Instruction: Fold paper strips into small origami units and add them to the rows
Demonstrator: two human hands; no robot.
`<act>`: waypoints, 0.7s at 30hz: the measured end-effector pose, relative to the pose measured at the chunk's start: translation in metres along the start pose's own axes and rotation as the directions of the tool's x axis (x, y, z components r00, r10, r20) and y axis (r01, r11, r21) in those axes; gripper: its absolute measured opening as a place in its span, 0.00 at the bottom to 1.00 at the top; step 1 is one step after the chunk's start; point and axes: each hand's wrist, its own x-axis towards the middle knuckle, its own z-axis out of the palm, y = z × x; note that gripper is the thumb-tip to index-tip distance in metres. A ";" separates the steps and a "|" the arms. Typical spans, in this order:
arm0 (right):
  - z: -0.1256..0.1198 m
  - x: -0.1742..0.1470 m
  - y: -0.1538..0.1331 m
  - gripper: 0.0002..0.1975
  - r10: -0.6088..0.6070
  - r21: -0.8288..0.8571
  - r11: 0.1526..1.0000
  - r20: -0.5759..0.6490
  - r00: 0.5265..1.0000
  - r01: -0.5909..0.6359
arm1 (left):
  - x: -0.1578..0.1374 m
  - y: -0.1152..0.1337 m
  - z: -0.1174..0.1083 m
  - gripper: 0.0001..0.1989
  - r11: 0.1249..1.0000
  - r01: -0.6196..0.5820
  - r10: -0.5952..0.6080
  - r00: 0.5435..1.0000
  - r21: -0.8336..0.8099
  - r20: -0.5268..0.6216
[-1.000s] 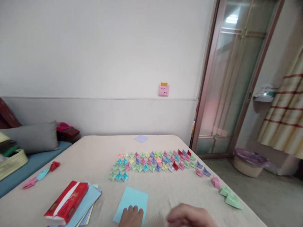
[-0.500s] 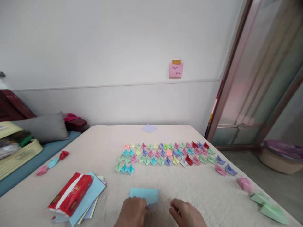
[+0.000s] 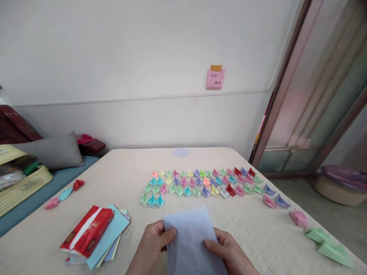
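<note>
A pale blue-lavender sheet of paper point(image 3: 192, 240) is held up in front of me, tilted, with a fold line showing near its left side. My left hand point(image 3: 156, 240) pinches its left edge, thumb on the near face. On the right edge, my right hand point(image 3: 225, 246) grips it the same way. Beyond the sheet stand rows of small folded paper boats point(image 3: 196, 191) in many colours. To the left lies a stack of coloured paper point(image 3: 114, 233) with a red packet point(image 3: 87, 231) on top.
More folded pieces run along the right edge, including a pink one point(image 3: 299, 218) and a light green one point(image 3: 335, 252). Three folded pieces, one of them red point(image 3: 78, 185), lie at left. A lavender square point(image 3: 181, 152) rests at the far edge. A pink note point(image 3: 215, 78) hangs on the wall.
The light blue folded paper on the table under my left hand is no longer visible. Both hands now hold up a pale lavender sheet; my right hand was empty before.
</note>
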 end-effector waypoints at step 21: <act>-0.019 -0.003 0.003 0.22 -0.060 -0.205 0.979 -0.202 0.978 0.017 | 0.005 -0.006 -0.003 0.18 0.954 -0.156 0.193 0.973 0.257 -0.128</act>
